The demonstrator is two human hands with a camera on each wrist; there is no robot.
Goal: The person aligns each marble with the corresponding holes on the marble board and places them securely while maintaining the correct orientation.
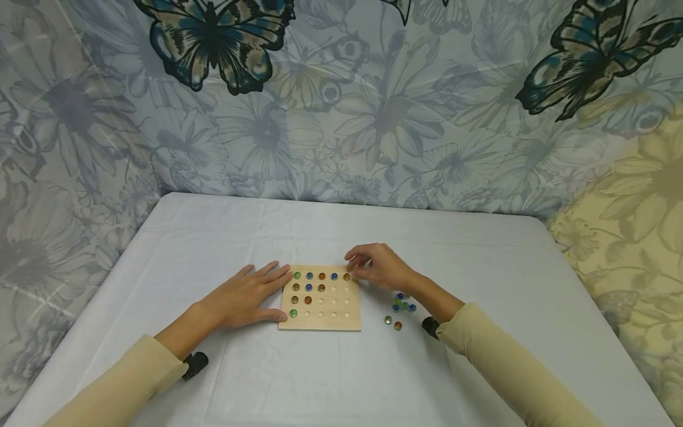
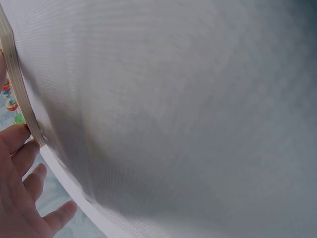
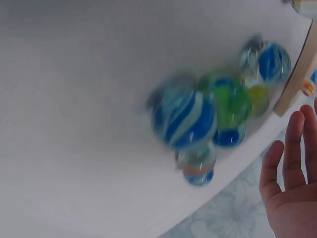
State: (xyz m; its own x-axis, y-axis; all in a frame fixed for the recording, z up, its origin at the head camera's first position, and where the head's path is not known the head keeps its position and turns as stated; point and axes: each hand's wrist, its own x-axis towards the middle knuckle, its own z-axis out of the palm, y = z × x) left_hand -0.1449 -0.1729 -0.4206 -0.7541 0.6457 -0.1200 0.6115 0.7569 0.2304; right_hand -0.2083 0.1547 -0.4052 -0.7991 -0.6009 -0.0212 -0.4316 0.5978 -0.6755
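A square wooden board (image 1: 337, 315) with a grid of holes lies on the white table. Glass marbles (image 1: 309, 289) in green, blue and amber fill its top row and part of the left columns. My left hand (image 1: 278, 295) lies flat on the cloth, fingers straight, touching the board's left edge (image 2: 20, 94). My right hand (image 1: 356, 267) hovers over the board's far right corner, fingertips bent down by the amber marble (image 1: 346, 276) in the corner hole. In the right wrist view its fingers (image 3: 292, 148) are loose and hold nothing.
Several loose marbles (image 1: 402, 303) lie on the cloth just right of the board, blurred and close in the right wrist view (image 3: 198, 116). The table (image 1: 480, 249) is backed by a flower and butterfly curtain (image 1: 341, 107).
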